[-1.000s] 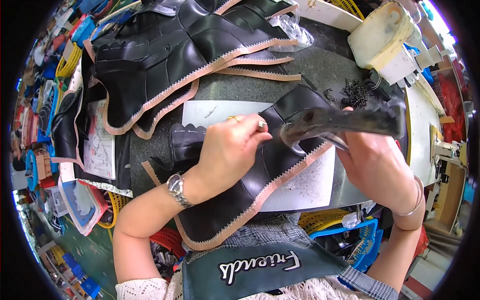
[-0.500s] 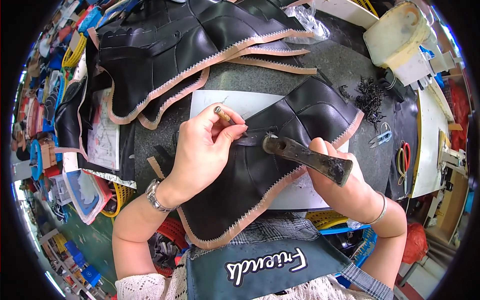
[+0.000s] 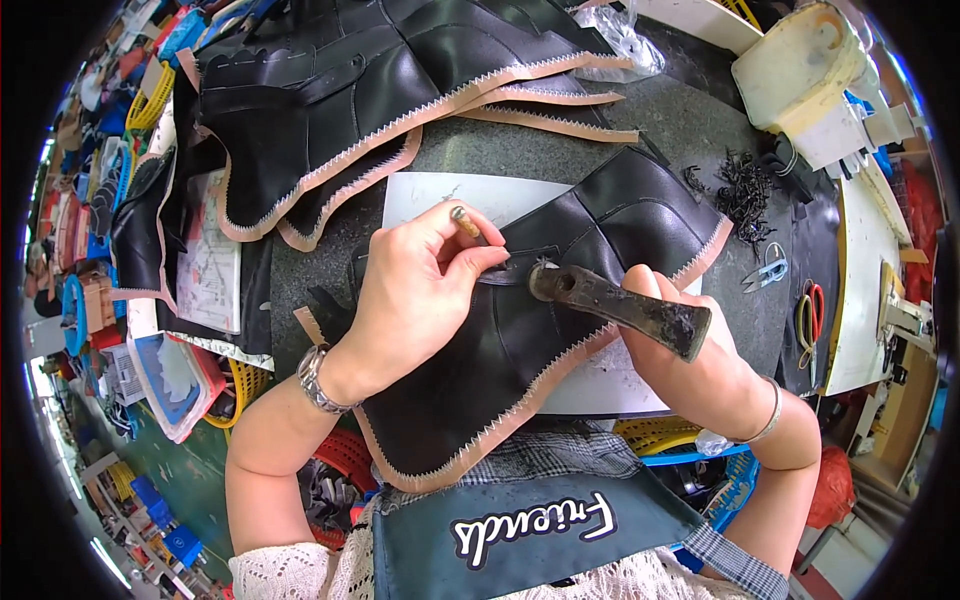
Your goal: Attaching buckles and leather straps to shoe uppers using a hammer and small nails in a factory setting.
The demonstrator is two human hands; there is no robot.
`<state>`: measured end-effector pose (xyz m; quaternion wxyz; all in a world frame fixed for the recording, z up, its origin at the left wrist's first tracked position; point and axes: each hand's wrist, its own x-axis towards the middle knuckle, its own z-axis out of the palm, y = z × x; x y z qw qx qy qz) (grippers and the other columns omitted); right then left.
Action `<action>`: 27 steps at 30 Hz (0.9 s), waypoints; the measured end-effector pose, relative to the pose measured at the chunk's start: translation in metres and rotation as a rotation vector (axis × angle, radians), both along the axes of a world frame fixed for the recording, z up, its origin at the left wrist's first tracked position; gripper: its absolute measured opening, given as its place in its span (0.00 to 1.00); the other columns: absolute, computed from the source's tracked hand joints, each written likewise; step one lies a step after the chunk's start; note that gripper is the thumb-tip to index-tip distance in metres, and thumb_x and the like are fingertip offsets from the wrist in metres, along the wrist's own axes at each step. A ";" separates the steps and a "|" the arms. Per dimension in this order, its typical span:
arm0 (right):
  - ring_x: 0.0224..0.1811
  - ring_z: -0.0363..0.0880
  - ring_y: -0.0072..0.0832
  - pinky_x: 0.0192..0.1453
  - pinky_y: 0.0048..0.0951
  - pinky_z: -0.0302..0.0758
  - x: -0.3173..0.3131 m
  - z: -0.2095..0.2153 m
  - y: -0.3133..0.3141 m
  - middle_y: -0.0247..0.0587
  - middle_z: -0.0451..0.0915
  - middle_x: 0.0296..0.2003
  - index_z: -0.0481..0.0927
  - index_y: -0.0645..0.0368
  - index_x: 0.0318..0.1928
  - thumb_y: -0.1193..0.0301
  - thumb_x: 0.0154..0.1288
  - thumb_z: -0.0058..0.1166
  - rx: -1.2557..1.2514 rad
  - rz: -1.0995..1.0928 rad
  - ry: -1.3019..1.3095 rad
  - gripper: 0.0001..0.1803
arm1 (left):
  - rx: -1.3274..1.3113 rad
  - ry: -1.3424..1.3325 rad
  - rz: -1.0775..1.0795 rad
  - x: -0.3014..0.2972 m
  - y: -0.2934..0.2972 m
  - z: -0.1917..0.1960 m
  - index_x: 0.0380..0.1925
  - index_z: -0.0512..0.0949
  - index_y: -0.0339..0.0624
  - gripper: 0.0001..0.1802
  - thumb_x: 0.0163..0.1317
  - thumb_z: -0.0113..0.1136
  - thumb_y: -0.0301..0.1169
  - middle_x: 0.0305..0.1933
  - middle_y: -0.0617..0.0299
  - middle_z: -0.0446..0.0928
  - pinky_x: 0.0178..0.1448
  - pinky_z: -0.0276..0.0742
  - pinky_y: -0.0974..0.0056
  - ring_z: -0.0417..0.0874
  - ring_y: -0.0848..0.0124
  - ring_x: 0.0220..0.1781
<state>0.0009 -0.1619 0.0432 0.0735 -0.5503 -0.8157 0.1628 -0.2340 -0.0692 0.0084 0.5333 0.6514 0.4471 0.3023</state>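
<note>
Step judged as tool placement; next move would call for steady alignment. Your left hand (image 3: 410, 295), wrist straight, pinches a slim, tilted brass-coloured metal rod (image 3: 464, 222) over a black leather panel with zigzag-stitched tan edging (image 3: 440, 410), lying on a white board (image 3: 530, 200); your right hand (image 3: 685, 365), angled inward, grips a dark metal hammer (image 3: 615, 302), handle hidden.

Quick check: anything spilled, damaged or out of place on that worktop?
A tangled heap of small black strips lies loose on the dark worktop, beyond the blue-handled snips; it looks like untidied scraps. No damage is evident on the black piece under the hammer.
</note>
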 end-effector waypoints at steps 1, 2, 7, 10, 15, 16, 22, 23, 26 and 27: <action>0.24 0.73 0.38 0.21 0.35 0.69 0.000 0.001 0.001 0.44 0.65 0.28 0.71 0.64 0.33 0.84 0.51 0.56 0.001 0.003 0.001 0.10 | 0.042 0.084 -0.037 0.000 -0.001 0.003 0.34 0.80 0.34 0.02 0.62 0.62 0.18 0.32 0.65 0.82 0.43 0.79 0.74 0.83 0.80 0.36; 0.24 0.76 0.40 0.23 0.38 0.72 0.001 0.003 0.003 0.45 0.69 0.28 0.68 0.65 0.39 0.80 0.54 0.56 -0.024 0.016 -0.053 0.13 | 0.043 0.085 -0.035 0.002 -0.002 0.003 0.34 0.80 0.34 0.02 0.62 0.62 0.18 0.32 0.65 0.82 0.43 0.79 0.74 0.83 0.80 0.36; 0.26 0.81 0.44 0.27 0.41 0.77 0.009 0.011 0.007 0.50 0.76 0.30 0.67 0.66 0.47 0.77 0.58 0.56 -0.041 0.032 -0.113 0.18 | 0.350 0.153 -0.074 0.008 -0.005 0.006 0.31 0.79 0.34 0.04 0.58 0.65 0.17 0.26 0.59 0.82 0.33 0.77 0.71 0.83 0.76 0.28; 0.26 0.80 0.44 0.29 0.40 0.77 0.009 0.044 0.014 0.52 0.79 0.32 0.74 0.64 0.45 0.74 0.60 0.60 0.163 -0.038 0.037 0.14 | 0.534 0.179 -0.099 0.008 -0.008 0.004 0.31 0.79 0.34 0.06 0.55 0.67 0.17 0.26 0.54 0.80 0.31 0.75 0.68 0.83 0.68 0.26; 0.40 0.79 0.47 0.46 0.36 0.77 -0.007 0.064 0.014 0.55 0.79 0.39 0.73 0.67 0.53 0.76 0.57 0.62 0.223 -0.233 0.144 0.23 | 0.545 0.224 -0.073 0.008 -0.013 0.002 0.30 0.79 0.36 0.07 0.53 0.69 0.19 0.26 0.54 0.79 0.30 0.74 0.66 0.82 0.63 0.26; 0.43 0.79 0.51 0.51 0.41 0.76 -0.006 0.064 0.019 0.58 0.78 0.41 0.70 0.69 0.59 0.76 0.57 0.61 0.264 0.100 -0.190 0.28 | 0.578 0.215 -0.091 0.008 -0.010 0.000 0.30 0.79 0.36 0.07 0.53 0.68 0.18 0.27 0.54 0.79 0.30 0.74 0.66 0.82 0.63 0.26; 0.22 0.80 0.47 0.24 0.43 0.76 0.009 0.010 0.010 0.50 0.76 0.23 0.71 0.73 0.51 0.82 0.57 0.50 0.131 0.013 0.020 0.19 | -0.101 -0.195 0.051 0.002 0.000 -0.011 0.33 0.79 0.32 0.01 0.63 0.59 0.18 0.28 0.62 0.82 0.38 0.78 0.72 0.80 0.81 0.32; 0.21 0.79 0.48 0.24 0.43 0.75 0.008 0.004 0.006 0.50 0.76 0.23 0.69 0.73 0.53 0.82 0.58 0.50 0.037 -0.018 -0.065 0.21 | -0.107 -0.195 0.045 0.002 -0.002 -0.012 0.33 0.79 0.32 0.01 0.63 0.59 0.18 0.28 0.62 0.82 0.38 0.78 0.72 0.80 0.81 0.32; 0.22 0.79 0.48 0.24 0.44 0.75 0.006 -0.008 0.002 0.50 0.76 0.23 0.67 0.71 0.51 0.80 0.59 0.51 0.069 0.021 -0.109 0.19 | -0.063 -0.151 0.031 0.001 -0.001 -0.012 0.33 0.80 0.32 0.01 0.63 0.59 0.18 0.27 0.61 0.82 0.38 0.78 0.72 0.81 0.80 0.31; 0.23 0.79 0.48 0.24 0.44 0.74 0.005 -0.007 0.002 0.50 0.76 0.24 0.67 0.70 0.49 0.80 0.60 0.51 0.094 0.006 -0.060 0.17 | -0.059 -0.139 0.033 0.001 -0.001 -0.011 0.33 0.80 0.32 0.01 0.63 0.60 0.18 0.27 0.61 0.82 0.38 0.78 0.72 0.81 0.80 0.31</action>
